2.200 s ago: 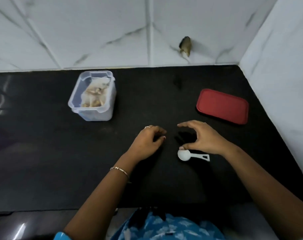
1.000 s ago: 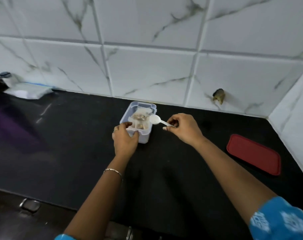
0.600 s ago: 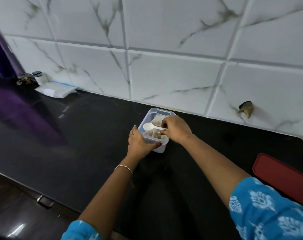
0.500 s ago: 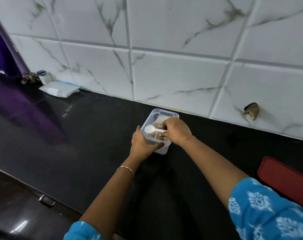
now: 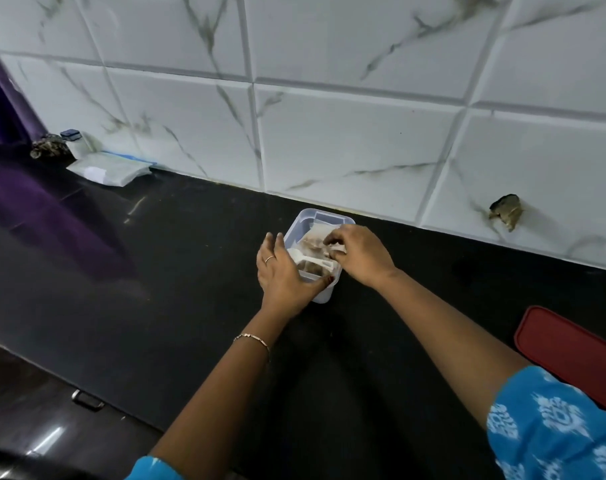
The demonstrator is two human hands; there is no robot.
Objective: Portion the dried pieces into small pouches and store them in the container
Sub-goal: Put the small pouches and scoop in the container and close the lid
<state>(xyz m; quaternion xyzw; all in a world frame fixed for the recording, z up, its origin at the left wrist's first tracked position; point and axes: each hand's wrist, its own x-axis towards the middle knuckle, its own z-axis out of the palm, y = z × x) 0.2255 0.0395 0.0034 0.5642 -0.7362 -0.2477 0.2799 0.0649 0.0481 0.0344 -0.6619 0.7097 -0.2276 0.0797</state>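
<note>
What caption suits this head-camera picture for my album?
Left hand holds a clear plastic container; right hand pinches a small white pouch inside, beside a white plastic scoop.

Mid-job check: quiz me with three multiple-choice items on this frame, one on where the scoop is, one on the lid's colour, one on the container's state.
1. Where is the white scoop?
A. on the counter
B. inside the clear container
C. against the wall

2. What colour is the loose lid?
A. red
B. blue
C. white

3. The container is:
A. lidded
B. tipped over
C. open-topped

Answers:
1 B, the scoop lies on the pouches between its walls.
2 A, it lies red at the right.
3 C, the right hand reaches inside.
</note>
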